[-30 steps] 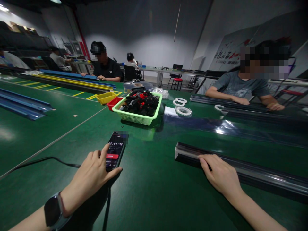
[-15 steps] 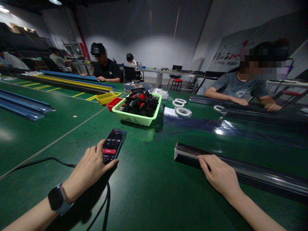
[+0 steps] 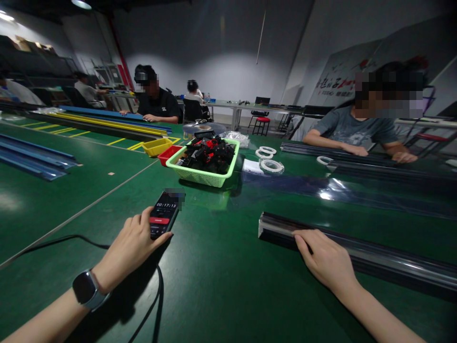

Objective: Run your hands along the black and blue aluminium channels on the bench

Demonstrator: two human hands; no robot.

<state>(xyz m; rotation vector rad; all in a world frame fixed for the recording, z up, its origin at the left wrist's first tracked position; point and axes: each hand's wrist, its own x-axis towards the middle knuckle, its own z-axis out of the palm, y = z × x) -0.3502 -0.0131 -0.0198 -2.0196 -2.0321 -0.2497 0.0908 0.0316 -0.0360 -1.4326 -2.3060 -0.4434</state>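
My left hand (image 3: 130, 247) is closed around a smartphone (image 3: 164, 215), thumb on its near edge and fingers along the other side. The phone is tilted up above the table, its screen showing a timer with a red button. On the right, my right hand (image 3: 326, 259) grips a long black profile strip (image 3: 396, 259) near its left end, thumb at the front edge and fingers curled over the top. The strip has a glossy, clear-looking face and runs out of view to the right. My left wrist bears a smartwatch (image 3: 85, 287).
A green basket (image 3: 202, 177) of black and red parts stands mid-table beside red (image 3: 167, 155) and yellow bins (image 3: 156, 147). White tape rolls (image 3: 271, 166), clear film (image 3: 307, 186) and blue profiles (image 3: 39, 159) lie around. A black cable (image 3: 159, 295) crosses below the phone. Co-workers sit opposite.
My left hand and the phone have moved slightly left, and the digits on the timer differ. My right hand and the black profile strip have stayed in place.
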